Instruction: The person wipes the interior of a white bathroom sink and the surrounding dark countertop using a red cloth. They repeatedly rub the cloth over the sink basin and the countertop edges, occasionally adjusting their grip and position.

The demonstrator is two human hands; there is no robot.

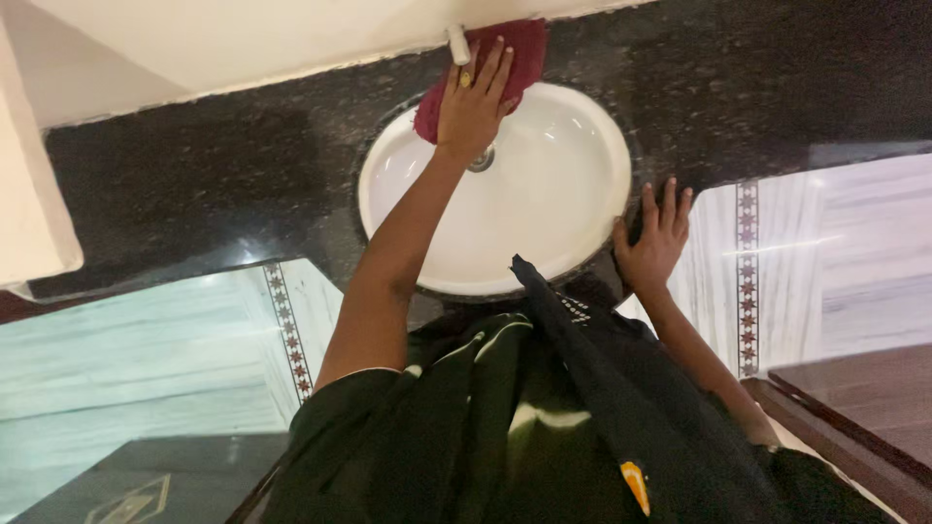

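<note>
Now I'm pressing my flat, open left hand on the red cloth above the basin, my right hand lying spread on the dark counter.

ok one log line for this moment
left hand: pressing red cloth at back rim of white basin | right hand: flat on dark counter

Patterned floor tiles, dark wooden door
</note>
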